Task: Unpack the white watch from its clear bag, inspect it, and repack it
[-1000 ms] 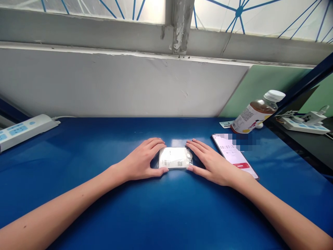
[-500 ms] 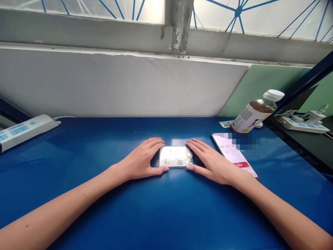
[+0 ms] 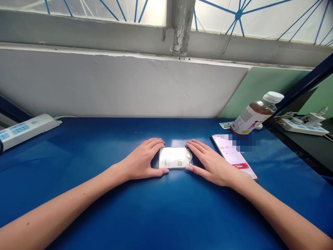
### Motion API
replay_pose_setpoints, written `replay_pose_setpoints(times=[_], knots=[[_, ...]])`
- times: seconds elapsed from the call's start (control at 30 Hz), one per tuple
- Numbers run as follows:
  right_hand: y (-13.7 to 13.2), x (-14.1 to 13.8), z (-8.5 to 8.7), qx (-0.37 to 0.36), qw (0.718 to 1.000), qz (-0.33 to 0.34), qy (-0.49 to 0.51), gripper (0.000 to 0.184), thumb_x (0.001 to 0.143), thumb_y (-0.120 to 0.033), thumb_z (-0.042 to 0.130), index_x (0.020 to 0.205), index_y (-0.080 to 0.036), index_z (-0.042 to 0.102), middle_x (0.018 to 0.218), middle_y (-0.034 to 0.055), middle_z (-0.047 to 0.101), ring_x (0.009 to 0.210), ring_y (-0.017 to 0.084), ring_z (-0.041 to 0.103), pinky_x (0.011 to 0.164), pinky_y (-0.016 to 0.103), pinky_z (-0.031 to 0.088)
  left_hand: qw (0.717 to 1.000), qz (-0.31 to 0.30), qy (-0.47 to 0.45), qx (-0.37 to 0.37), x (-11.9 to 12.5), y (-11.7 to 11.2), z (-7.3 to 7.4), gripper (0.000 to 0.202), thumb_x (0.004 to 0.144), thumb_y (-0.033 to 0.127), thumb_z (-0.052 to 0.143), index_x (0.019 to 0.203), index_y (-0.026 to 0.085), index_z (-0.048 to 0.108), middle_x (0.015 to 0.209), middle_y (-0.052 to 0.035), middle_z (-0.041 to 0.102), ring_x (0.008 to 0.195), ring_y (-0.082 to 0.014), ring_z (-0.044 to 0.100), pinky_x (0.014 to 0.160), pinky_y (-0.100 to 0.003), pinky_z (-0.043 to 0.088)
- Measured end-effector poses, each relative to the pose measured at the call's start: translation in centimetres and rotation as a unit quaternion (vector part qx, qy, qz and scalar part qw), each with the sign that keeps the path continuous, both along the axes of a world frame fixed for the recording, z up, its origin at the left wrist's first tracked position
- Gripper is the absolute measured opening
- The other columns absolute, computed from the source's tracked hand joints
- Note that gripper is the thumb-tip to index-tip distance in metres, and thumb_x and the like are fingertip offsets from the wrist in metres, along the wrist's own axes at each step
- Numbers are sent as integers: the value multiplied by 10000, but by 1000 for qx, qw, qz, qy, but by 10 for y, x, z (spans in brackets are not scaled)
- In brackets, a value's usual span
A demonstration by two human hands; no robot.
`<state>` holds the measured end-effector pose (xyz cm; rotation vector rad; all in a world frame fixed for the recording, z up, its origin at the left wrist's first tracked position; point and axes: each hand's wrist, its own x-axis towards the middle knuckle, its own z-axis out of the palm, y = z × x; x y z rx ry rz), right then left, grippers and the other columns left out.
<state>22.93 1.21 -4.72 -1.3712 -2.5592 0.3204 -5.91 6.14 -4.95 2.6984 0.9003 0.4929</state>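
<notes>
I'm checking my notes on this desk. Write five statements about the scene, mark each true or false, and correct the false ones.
1. The left hand is at one end of the packet, the right hand at the other. True.
2. The packet stands on end. False: it lies flat on the desk.
3. The desk is blue. True.
4. The bottle has a red cap. False: its cap is white.
5. The phone is nearer the right hand than the left. True.

We see daylight from windows (image 3: 262, 24) beyond the white packet (image 3: 173, 157), and glare on the table (image 3: 166, 215) behind it.
</notes>
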Motion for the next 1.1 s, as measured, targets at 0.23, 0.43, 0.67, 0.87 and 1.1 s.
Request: replay_pose_setpoints(times=[0.23,0.43,0.67,0.87,1.1], knots=[[-8,-17,-1,29,998,-19,60,553,960,-466,518,1417,-157,477,1446,186,537,1345,338,494,1088,533,449,1000,-1,0,5,1,-1,0,680,751,589,733,1238,149,555,1321,-189,577,1278,-377,500,1056,-519,436],[-12,-28,-5,47,996,-46,55,425,992,-389,470,1332,-142,533,1370,175,598,1278,316,555,1064,493,477,1000,-13,8,7,2,-1,2,664,792,592,705,1253,139,550,1311,-182,575,1271,-362,489,1066,-499,421],[-12,-42,-9,61,992,-69,86,386,1007,-326,402,1333,-163,528,1331,145,633,1289,318,536,1060,514,471,1000,-22,15,12,1,0,2,592,860,580,622,1300,187,573,1333,-165,551,1274,-374,475,1064,-527,407],[-9,-43,-8,83,989,-84,85,371,991,-371,450,1276,-175,585,1279,135,666,1219,318,583,1032,496,492,999,-18,17,25,0,0,2,576,847,562,648,1290,198,590,1334,-162,560,1267,-369,494,1058,-515,425],[-7,-34,-14,73,994,-66,56,407,1031,-275,334,1333,-162,581,1345,108,655,1328,296,532,1106,502,450,1000,-16,17,20,0,1,1,624,823,582,676,1292,178,596,1341,-181,555,1283,-376,485,1055,-513,436]])
